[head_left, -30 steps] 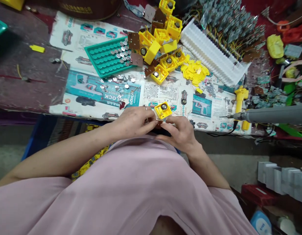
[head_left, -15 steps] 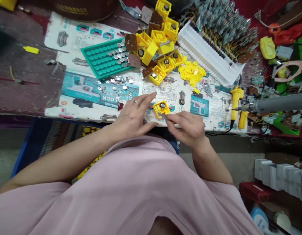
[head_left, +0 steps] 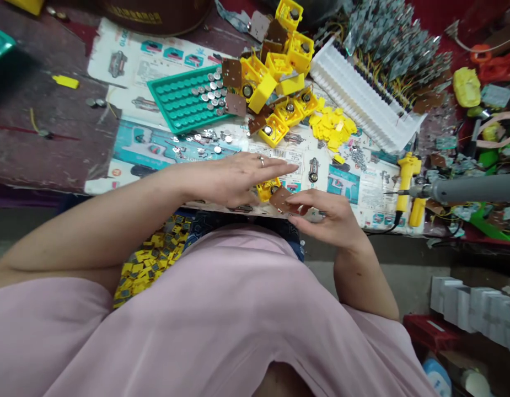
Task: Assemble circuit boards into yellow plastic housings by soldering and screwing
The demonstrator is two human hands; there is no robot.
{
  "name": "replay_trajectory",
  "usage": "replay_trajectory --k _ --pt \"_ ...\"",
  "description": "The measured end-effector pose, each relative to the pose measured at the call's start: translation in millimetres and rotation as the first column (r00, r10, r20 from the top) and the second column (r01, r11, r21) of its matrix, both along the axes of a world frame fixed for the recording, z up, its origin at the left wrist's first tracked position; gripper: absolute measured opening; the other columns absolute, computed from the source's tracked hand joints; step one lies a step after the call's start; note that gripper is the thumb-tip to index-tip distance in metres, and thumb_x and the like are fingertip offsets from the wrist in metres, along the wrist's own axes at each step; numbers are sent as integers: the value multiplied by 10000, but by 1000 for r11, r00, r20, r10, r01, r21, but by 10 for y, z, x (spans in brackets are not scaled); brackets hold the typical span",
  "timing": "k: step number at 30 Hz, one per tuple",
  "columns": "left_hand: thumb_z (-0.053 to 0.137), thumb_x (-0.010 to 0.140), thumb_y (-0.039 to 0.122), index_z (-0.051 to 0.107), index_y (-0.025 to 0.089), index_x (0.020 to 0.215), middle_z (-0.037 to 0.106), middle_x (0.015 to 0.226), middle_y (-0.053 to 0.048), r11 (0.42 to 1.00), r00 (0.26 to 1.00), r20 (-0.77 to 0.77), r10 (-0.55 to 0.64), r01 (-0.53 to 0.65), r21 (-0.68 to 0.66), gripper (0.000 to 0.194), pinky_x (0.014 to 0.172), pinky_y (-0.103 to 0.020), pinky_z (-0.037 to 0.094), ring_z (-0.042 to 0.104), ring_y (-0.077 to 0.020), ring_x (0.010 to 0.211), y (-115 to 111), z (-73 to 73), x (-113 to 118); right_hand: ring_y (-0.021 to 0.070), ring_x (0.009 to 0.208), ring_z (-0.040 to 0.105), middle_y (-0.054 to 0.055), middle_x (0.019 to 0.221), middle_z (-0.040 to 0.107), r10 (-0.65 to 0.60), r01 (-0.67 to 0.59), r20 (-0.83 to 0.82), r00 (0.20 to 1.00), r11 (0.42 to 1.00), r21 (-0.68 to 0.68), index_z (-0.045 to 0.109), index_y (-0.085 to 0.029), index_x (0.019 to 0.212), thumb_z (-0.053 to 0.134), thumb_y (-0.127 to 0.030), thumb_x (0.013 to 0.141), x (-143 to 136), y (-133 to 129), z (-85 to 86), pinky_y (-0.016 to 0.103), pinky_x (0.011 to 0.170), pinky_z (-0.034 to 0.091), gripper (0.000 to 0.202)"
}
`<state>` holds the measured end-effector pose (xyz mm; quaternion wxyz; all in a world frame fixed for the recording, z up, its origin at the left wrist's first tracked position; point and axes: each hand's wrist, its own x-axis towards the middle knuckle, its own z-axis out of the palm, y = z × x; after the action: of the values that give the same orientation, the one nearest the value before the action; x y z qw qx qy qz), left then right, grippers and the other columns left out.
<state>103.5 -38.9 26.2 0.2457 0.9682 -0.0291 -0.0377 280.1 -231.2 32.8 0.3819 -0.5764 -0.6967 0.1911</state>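
A small yellow housing (head_left: 264, 191) with a round metal part inside lies near the table's front edge. Its left side is partly covered by my left hand (head_left: 238, 175), whose fingers stretch out to the right above it. On the right, my right hand (head_left: 323, 215) pinches a brown board (head_left: 282, 200) between thumb and fingers, beside the housing's lower right. Further back is a heap of yellow housings (head_left: 279, 69), several with brown boards. A pile of flat yellow pieces (head_left: 332, 128) lies to the right of the heap.
A green tray (head_left: 170, 105) holds silver discs at back left. A white foam rack (head_left: 362, 102) of wired parts stands at back right. Near the right edge are a grey rod-shaped tool (head_left: 470, 182) and a yellow tool (head_left: 407, 176). Yellow pieces (head_left: 155, 253) fill a container below the table.
My left hand has moved right, now partly over the housing. A brown board now shows at my right fingertips, and the view has shifted slightly.
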Motion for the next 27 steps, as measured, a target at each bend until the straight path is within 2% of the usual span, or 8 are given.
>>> replay_trajectory --k 2,4,7,11,16,20,23,27 --pt "668 854 478 199 202 1593 411 1565 -174 992 984 130 120 -114 -57 918 1107 -456 391 441 -341 1396 -161 -110 -41 104 708 715 23 919 782 -18 17 -14 1000 1000 -9 714 -223 1045 747 -239 830 -9 7 -26 206 631 590 218" --pt "678 810 600 242 167 1579 475 1488 -200 952 928 211 307 -300 -68 984 1101 -506 380 471 -371 1345 -361 -247 -68 96 685 702 29 885 769 -43 43 -39 998 999 -14 709 -201 1008 767 -252 820 -7 4 -53 192 604 576 203" --pt "627 872 520 318 169 1553 607 1308 -169 890 854 265 447 -454 -39 825 1041 -496 412 565 -334 1202 -535 -405 -83 89 672 690 27 861 755 -66 64 -66 996 998 -24 697 -191 979 768 -253 823 -7 -9 -74 189 595 568 182" --pt "579 922 358 335 175 1544 689 1173 -122 922 879 292 376 -386 -27 693 986 -440 461 613 -281 1115 -434 -430 -116 80 632 666 6 825 749 -79 76 -85 993 996 -46 696 -200 934 753 -241 831 -56 -19 -79 190 583 557 125" --pt "505 957 235 577 311 1364 675 1306 -79 948 917 285 278 -310 71 420 1062 -484 443 623 -242 1148 -316 -369 -166 84 639 657 -9 769 735 -79 75 -107 991 996 -46 694 -208 877 712 -239 859 -143 4 -110 201 592 541 40" --pt "513 963 253 686 276 1164 671 1331 -85 944 904 324 279 -319 79 267 1081 -507 453 638 -237 1162 -347 -417 -186 83 646 655 -4 769 734 -101 91 -145 984 993 -76 693 -206 861 694 -236 867 -147 25 -126 195 590 541 30" --pt "523 957 228 703 234 1102 670 1334 -115 955 877 412 248 -292 46 231 1038 -470 512 646 -239 1188 -357 -484 -209 85 686 675 17 868 755 -144 117 -214 966 984 -133 693 -205 942 673 -225 866 -126 17 -143 191 612 567 81" --pt "561 938 191 707 208 1073 680 1317 -138 956 834 484 266 -292 -22 200 1021 -459 551 648 -254 1223 -355 -547 -241 100 782 697 46 1040 736 -99 49 -281 955 983 -179 640 -214 1152 623 -161 851 -130 -5 -180 197 632 586 306"
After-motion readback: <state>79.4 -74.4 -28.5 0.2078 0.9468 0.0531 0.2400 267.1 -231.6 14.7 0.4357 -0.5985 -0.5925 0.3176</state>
